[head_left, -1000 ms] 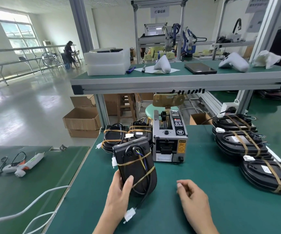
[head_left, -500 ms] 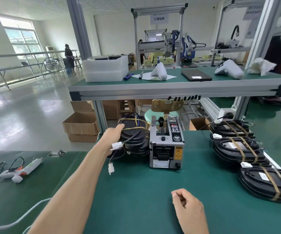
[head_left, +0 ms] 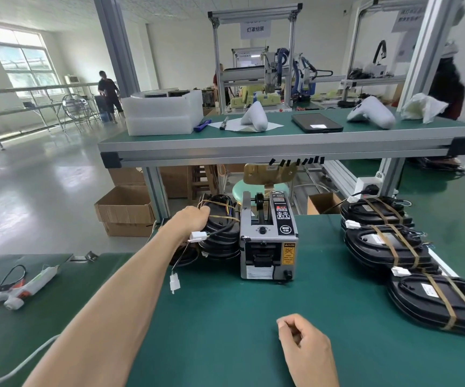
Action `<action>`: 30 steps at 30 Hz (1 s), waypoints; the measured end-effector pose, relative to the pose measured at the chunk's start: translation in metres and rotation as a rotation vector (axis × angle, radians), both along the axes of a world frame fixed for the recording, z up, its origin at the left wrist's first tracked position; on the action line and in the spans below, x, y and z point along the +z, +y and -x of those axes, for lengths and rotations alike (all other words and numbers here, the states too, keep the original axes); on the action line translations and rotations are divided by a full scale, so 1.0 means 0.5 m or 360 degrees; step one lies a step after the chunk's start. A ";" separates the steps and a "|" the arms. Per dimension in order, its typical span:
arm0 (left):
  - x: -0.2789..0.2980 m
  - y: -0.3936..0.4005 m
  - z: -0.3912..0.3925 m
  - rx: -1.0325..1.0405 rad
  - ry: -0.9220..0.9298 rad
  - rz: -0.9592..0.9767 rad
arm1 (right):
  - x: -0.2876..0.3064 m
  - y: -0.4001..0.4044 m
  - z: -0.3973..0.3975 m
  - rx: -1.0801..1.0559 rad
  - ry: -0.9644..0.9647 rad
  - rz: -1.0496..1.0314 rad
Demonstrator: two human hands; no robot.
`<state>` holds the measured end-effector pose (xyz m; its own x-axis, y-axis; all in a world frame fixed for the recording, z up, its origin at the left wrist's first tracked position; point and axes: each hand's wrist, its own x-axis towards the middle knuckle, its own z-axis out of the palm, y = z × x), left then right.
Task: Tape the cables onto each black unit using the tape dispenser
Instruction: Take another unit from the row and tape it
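Note:
My left hand (head_left: 190,220) reaches far forward and rests on top of a stack of taped black units (head_left: 221,236) just left of the grey tape dispenser (head_left: 269,241); whether its fingers grip the top unit is hidden. White cable connectors (head_left: 198,236) hang from that stack by my wrist. My right hand (head_left: 305,346) lies near the front of the green mat with fingers loosely curled, holding nothing. A row of black units (head_left: 387,247) bound with brown tape lies along the right side.
A glue gun (head_left: 19,289) lies on the lower table at left. An aluminium-framed shelf (head_left: 281,152) spans overhead just behind the dispenser, carrying foam trays, a tablet and white housings. Cardboard boxes (head_left: 125,210) sit on the floor beyond the bench edge.
My left hand carried the taped unit from in front of me forward and set it on the stack left of the dispenser. My right hand stayed on the mat.

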<state>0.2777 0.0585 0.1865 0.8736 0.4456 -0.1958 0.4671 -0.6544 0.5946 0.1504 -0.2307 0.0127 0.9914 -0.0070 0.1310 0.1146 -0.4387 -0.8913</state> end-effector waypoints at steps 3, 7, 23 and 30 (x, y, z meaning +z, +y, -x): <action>-0.005 0.007 -0.004 0.0016 0.0056 -0.0090 | 0.000 0.001 0.000 -0.0004 -0.0004 0.0000; -0.017 0.017 0.007 0.0134 0.0102 0.0160 | 0.002 0.002 0.000 -0.0006 -0.0002 0.0001; -0.019 0.017 0.060 0.0149 -0.0020 0.0760 | 0.013 0.001 0.005 0.0009 0.0005 -0.0019; -0.022 0.007 0.061 0.0215 -0.0159 0.0845 | 0.011 -0.001 0.006 0.0017 0.0004 -0.0027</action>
<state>0.2472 0.0620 0.1758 0.8414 0.4174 -0.3431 0.4505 -0.1913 0.8720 0.1476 -0.2313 0.0184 0.9917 0.0014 0.1285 0.1171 -0.4225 -0.8988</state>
